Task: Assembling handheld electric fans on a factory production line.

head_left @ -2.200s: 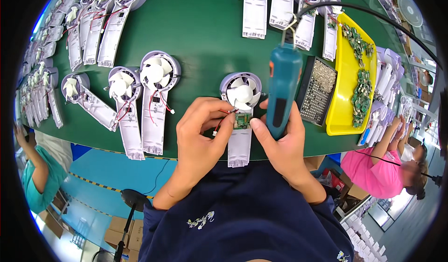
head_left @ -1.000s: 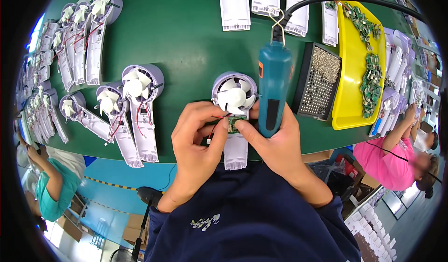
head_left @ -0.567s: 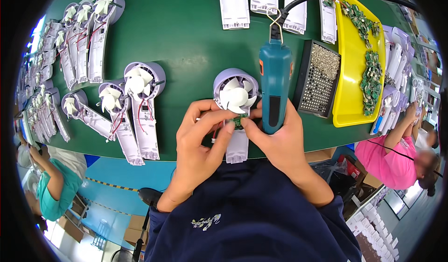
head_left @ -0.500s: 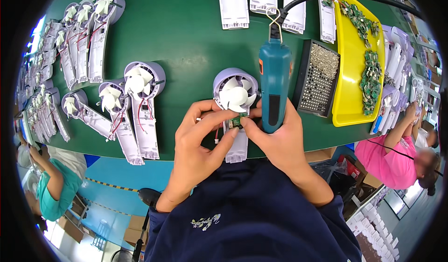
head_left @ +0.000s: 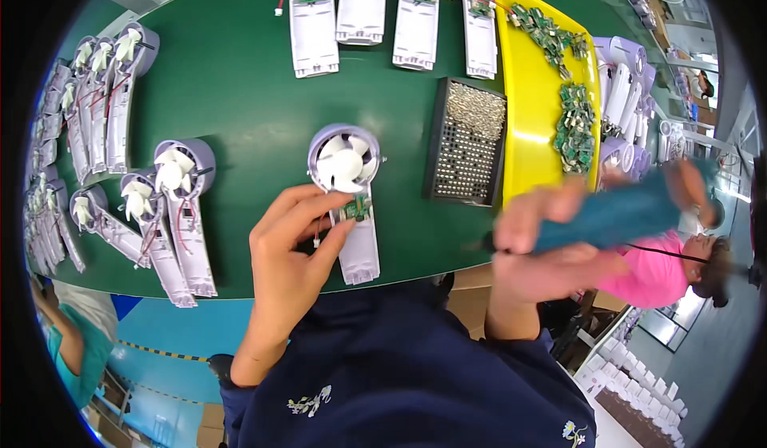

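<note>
A lilac handheld-fan housing half (head_left: 361, 256) with a white fan blade (head_left: 343, 167) lies in front of me, handle toward me. My left hand (head_left: 288, 248) pinches a small green circuit board (head_left: 355, 208) at the top of that handle, just below the blade. A red and white wire with a white plug hangs beside those fingers. To the right, my right hand (head_left: 543, 236) is wrapped round a teal electric screwdriver (head_left: 619, 215), raised and tilted sideways. Its tip points left, over the table's near edge; motion blurs tool and hand.
Right of the housing is a black screw tray (head_left: 439, 140) with small silver screws. Beside it stands a yellow tray (head_left: 531, 148) of circuit boards. More fan housings (head_left: 314, 45) line the far edge; others (head_left: 192, 248) lie at left. A person in pink (head_left: 651, 276) sits at right.
My right hand has left the circuit board and taken hold of the screwdriver, which hung upright before, swinging it right and sideways. The left hand stays at the board. The view has shifted.
</note>
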The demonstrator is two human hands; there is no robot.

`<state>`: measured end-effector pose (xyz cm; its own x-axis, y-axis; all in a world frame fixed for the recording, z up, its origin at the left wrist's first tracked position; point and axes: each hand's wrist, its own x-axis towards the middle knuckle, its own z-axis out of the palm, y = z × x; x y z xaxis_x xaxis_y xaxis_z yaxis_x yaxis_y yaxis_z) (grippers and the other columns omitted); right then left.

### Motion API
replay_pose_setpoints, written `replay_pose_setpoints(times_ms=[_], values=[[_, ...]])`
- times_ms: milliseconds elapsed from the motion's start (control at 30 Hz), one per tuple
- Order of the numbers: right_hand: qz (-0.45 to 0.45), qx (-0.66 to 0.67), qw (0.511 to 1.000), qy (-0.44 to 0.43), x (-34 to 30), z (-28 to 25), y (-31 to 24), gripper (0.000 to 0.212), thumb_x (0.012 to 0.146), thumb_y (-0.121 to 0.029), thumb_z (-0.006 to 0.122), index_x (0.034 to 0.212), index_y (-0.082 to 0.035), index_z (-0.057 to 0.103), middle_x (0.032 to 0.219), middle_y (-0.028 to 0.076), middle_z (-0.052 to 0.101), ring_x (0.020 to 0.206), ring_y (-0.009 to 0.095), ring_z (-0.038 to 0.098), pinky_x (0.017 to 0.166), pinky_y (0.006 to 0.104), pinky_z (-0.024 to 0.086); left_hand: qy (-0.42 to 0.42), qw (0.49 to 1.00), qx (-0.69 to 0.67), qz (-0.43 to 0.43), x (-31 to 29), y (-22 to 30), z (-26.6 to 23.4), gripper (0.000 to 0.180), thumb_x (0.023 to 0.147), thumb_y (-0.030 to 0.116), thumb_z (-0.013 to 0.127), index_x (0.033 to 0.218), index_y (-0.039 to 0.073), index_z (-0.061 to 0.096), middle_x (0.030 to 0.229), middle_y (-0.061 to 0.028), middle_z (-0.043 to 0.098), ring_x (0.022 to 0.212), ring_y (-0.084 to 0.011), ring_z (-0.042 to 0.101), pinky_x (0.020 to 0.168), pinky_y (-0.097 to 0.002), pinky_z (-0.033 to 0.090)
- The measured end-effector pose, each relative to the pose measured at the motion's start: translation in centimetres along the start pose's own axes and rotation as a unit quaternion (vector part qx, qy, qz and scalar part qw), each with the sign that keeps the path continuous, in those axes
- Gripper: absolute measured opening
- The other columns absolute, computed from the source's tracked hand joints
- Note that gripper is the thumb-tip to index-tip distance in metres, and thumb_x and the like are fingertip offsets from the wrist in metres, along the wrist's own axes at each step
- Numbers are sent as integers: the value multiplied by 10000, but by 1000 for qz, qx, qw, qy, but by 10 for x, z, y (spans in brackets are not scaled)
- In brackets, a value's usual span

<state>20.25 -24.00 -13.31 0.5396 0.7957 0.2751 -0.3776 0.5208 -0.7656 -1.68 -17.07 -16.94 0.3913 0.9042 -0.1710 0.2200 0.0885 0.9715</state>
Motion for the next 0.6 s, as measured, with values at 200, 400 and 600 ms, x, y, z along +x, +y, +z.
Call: replay_pose_setpoints(times_ms=[200,400,600], values=[[-118,-67,974,-182,48,-21,-14,928,822,-853,459,1385,-117,432,890,49,537,565,157,504,503,311,419,-17,999,-19,25,22,2,28,271,827,-81,723,1085,1,713,1072,-100,656,832,-135,690,715,-241,598],[-26,-26,967,-251,54,-34,5,881,837,-862,414,1241,-84,507,956,75,536,657,242,543,591,397,451,-31,999,-19,23,27,4,45,283,820,-83,727,1088,9,717,1076,-97,655,827,-132,689,723,-243,602],[-103,-18,976,-189,40,-40,14,887,819,-876,406,1173,-64,462,773,131,522,563,242,506,527,393,444,-12,999,-38,24,27,0,49,286,810,-95,734,1074,15,727,1078,-87,654,832,-122,685,717,-237,605]])
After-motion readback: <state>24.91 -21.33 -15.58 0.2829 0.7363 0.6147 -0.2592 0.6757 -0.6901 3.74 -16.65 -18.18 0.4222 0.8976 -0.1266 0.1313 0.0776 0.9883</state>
